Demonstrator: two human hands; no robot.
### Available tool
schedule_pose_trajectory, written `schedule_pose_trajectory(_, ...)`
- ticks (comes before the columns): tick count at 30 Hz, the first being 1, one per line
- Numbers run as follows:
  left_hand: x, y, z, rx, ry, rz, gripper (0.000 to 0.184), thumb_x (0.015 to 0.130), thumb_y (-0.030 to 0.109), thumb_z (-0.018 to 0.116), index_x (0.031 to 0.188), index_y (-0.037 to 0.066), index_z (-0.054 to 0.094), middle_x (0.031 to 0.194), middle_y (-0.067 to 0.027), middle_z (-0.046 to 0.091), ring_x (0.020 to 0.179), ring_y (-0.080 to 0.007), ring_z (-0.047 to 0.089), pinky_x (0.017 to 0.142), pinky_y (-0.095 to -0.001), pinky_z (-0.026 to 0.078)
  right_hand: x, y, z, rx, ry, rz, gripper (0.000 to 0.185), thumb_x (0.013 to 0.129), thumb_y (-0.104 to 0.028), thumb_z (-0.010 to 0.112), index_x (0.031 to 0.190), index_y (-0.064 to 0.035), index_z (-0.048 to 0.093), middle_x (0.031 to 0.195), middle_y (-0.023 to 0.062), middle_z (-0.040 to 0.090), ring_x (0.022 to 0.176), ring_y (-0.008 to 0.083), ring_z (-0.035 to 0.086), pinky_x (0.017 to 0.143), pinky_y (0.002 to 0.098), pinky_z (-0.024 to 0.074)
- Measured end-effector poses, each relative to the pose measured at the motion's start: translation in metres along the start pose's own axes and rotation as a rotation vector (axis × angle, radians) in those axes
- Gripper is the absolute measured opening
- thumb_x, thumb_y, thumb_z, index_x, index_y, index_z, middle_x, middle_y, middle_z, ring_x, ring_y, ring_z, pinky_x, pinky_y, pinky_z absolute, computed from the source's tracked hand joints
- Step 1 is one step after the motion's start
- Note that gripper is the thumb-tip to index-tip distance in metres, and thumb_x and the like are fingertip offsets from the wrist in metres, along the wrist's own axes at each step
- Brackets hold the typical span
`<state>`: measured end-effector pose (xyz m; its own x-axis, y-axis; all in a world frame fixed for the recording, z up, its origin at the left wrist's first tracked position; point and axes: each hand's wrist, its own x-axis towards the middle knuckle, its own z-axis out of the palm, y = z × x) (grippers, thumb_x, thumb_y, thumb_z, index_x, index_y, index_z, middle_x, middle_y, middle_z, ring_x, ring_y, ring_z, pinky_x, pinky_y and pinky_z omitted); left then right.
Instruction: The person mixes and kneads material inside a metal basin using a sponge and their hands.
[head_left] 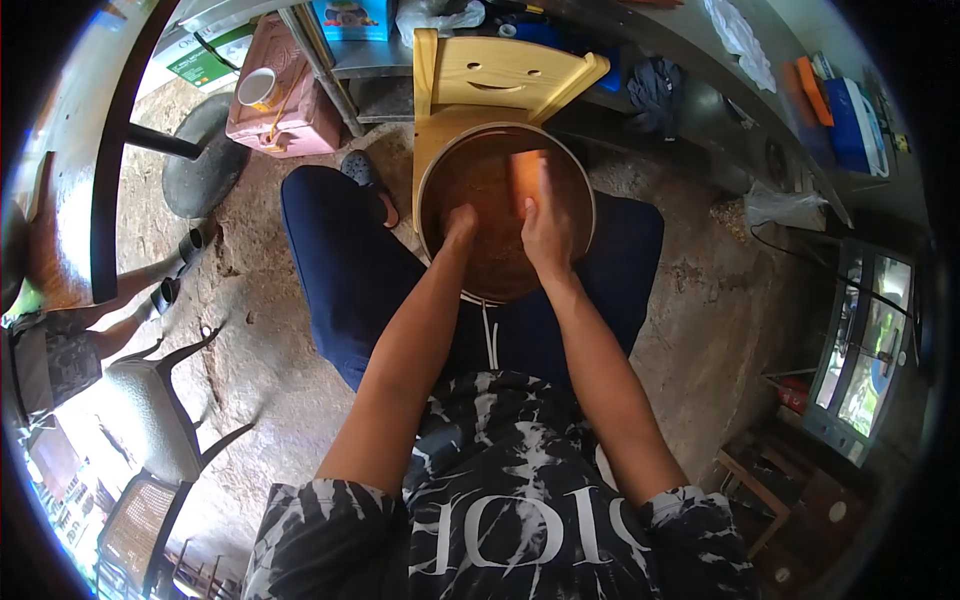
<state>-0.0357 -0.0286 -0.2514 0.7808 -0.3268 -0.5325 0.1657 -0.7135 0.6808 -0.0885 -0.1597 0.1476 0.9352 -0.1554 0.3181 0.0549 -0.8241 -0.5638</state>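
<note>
A round metal pot [586, 232] with a brown inside stands between my knees, at the front of a small wooden chair [490, 75] with a smiling face cut in its backrest. My right hand [546, 232] is inside the pot at the right, its fingers closed on an orange block [526, 180] that is slightly blurred. On the left side of the pot, my left hand [461, 226] reaches in with its fingers curled; what they hold or touch, if anything, cannot be made out.
A pink box [290, 100] with a white cup [259, 89] stands at the upper left, near a round black base [205, 160]. Another person's legs [140, 290] and a chair [155, 415] are at the left. A glass-fronted cabinet [862, 345] is at the right.
</note>
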Motion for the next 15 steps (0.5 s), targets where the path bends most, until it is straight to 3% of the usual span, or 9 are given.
schedule_pose_trajectory(1,-0.017,0.0,-0.017,-0.147,0.062,0.146,0.042,0.097,0.029,0.05,0.125,0.0,0.064,0.118,-0.0196,0.067,0.104,-0.0374,0.066,0.088,-0.0468,0.055,-0.002,0.003,0.002,0.002,0.007,0.008,0.071,0.093,-0.001,0.058,0.157,-0.0178,0.031,0.146,0.0179,0.052,0.123,0.0405,0.058,0.096,0.0454,0.0532)
schedule_pose_trajectory(2,-0.042,0.073,-0.014,-0.138,0.062,0.157,0.042,0.097,0.029,0.05,0.125,0.0,0.064,0.118,-0.0196,0.067,0.104,-0.0374,0.066,0.088,-0.0468,0.055,-0.001,0.01,0.005,-0.036,-0.077,-0.028,0.07,0.093,-0.001,0.057,0.156,-0.0159,0.033,0.146,0.0179,0.052,0.124,0.0403,0.057,0.098,0.0449,0.0521)
schedule_pose_trajectory(4,-0.107,0.143,-0.092,-1.131,0.166,-0.489,0.052,0.102,0.036,0.041,0.138,0.0,0.054,0.132,-0.0198,0.059,0.115,-0.0366,0.061,0.097,-0.0469,0.051,0.001,0.011,0.003,-0.009,-0.151,-0.002,0.067,0.094,-0.001,0.056,0.156,-0.0124,0.033,0.147,0.0176,0.051,0.127,0.0398,0.054,0.106,0.0434,0.047)
schedule_pose_trajectory(7,-0.132,0.174,-0.122,-1.041,0.146,-0.555,0.061,0.104,0.043,0.035,0.147,0.0,0.044,0.142,-0.0178,0.052,0.123,-0.0325,0.056,0.103,-0.0464,0.047,0.001,-0.006,-0.005,0.039,0.031,0.013,0.064,0.094,-0.003,0.057,0.154,-0.0094,0.035,0.151,0.0158,0.047,0.133,0.036,0.051,0.105,0.0406,0.0468)
schedule_pose_trajectory(9,-0.137,0.171,-0.116,-1.095,0.182,-0.536,0.062,0.104,0.044,0.036,0.147,0.0,0.045,0.143,-0.0176,0.052,0.124,-0.0325,0.055,0.104,-0.0461,0.046,-0.007,0.002,0.001,0.044,-0.051,0.079,0.064,0.095,-0.004,0.057,0.154,-0.01,0.036,0.151,0.0156,0.047,0.133,0.0356,0.051,0.105,0.0405,0.0468)
schedule_pose_trajectory(10,-0.133,0.173,-0.115,-1.157,0.217,-0.497,0.063,0.104,0.046,0.036,0.147,0.0,0.045,0.144,-0.0173,0.052,0.126,-0.0324,0.054,0.106,-0.0458,0.045,-0.006,0.009,0.004,-0.019,-0.099,0.001,0.066,0.094,-0.003,0.057,0.155,-0.0112,0.034,0.149,0.0167,0.05,0.131,0.0381,0.052,0.105,0.042,0.0466)
schedule_pose_trajectory(11,-0.13,0.175,-0.115,-1.154,0.211,-0.485,0.063,0.104,0.046,0.036,0.147,0.0,0.045,0.144,-0.0173,0.052,0.126,-0.0324,0.054,0.106,-0.0458,0.045,-0.005,0.015,0.005,-0.084,-0.147,-0.077,0.068,0.094,-0.001,0.056,0.157,-0.0124,0.032,0.146,0.0178,0.052,0.129,0.0406,0.052,0.106,0.0436,0.0463)
schedule_pose_trajectory(13,-0.136,0.18,-0.125,-1.355,0.12,-0.377,0.067,0.104,0.05,0.035,0.15,0.002,0.042,0.147,-0.017,0.049,0.131,-0.0327,0.051,0.108,-0.0464,0.043,0.005,0.004,-0.003,-0.077,-0.16,-0.001,0.069,0.094,-0.002,0.057,0.157,-0.0126,0.031,0.145,0.0174,0.053,0.127,0.0398,0.055,0.103,0.0424,0.0485)
schedule_pose_trajectory(15,-0.131,0.179,-0.127,-1.286,0.129,-0.486,0.067,0.104,0.052,0.034,0.151,0.003,0.04,0.149,-0.0167,0.047,0.132,-0.0327,0.051,0.108,-0.0465,0.043,0.002,-0.004,-0.004,0.004,0.051,0.037,0.064,0.095,-0.004,0.056,0.155,-0.0093,0.033,0.151,0.0163,0.048,0.13,0.0368,0.054,0.103,0.042,0.0474)
